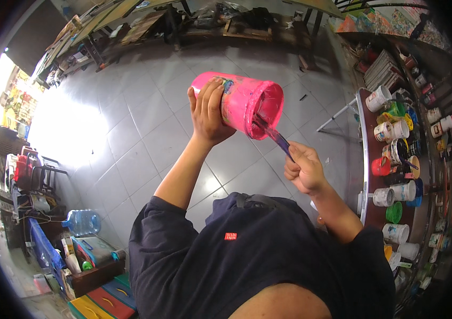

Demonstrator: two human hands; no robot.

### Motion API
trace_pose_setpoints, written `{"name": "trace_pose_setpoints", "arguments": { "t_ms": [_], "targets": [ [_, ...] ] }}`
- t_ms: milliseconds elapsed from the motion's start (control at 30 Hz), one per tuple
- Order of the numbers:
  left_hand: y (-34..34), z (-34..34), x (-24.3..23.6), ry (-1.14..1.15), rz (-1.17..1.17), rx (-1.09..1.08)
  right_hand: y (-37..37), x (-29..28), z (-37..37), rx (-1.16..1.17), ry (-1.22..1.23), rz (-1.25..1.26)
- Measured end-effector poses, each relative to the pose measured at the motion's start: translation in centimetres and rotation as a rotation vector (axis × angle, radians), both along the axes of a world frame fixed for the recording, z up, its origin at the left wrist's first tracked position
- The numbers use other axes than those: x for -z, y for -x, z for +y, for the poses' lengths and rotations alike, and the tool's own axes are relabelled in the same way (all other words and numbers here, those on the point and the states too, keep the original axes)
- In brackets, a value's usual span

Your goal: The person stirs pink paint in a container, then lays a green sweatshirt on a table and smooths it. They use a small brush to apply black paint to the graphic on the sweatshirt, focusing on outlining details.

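Observation:
A bright pink plastic bucket [239, 95] is held tilted on its side in the air, its open mouth toward the right. My left hand [208, 109] is wrapped round its outer wall near the base. Smears of dried paint mark the outside, and streaks of pink paint coat the inside. My right hand [306, 169] is closed on the handle end of a flat, purple-stained stick [276, 137]. The stick's other end reaches into the bucket's mouth at the lower rim; its tip is hidden inside, so its exact kind does not show.
Several paint tubs [391, 130] stand on a dark table [367, 175] at my right, beside crowded shelves [444, 181]. Low tables [247, 34] line the far side. On the left lie a clear blue water jug [82, 222], a chair [40, 165] and coloured cases [103, 300]. Grey tiles [146, 111] cover the floor.

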State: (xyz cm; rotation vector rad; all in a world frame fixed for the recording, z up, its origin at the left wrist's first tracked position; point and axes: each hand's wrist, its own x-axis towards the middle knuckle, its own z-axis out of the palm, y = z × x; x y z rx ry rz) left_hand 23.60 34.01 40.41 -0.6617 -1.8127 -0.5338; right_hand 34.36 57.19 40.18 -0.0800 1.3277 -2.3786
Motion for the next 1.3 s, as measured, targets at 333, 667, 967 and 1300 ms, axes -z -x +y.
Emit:
{"name": "trace_pose_setpoints", "arguments": {
  "t_ms": [333, 667, 967, 1300],
  "targets": [
    [-0.1, 0.1, 1.5, -0.028, -0.099, -0.015, -0.2, -1.0, 0.6, 0.037, -0.063, 0.043],
    [-0.5, -0.2, 2.6, -0.048, -0.177, -0.053, -0.8, -4.7, 3.5, 0.141, -0.522, 0.139],
    [-1.2, 1.8, 2.1, -0.204, -0.249, -0.017, 1.3, -16.5, 3.8, 0.263, -1.565, 1.296],
    [-1.5, 3.8, 0.8, -0.465, -0.274, 0.248, 2.0, -23.2, 0.2, 0.147, -1.940, 1.925]
  ]
}}
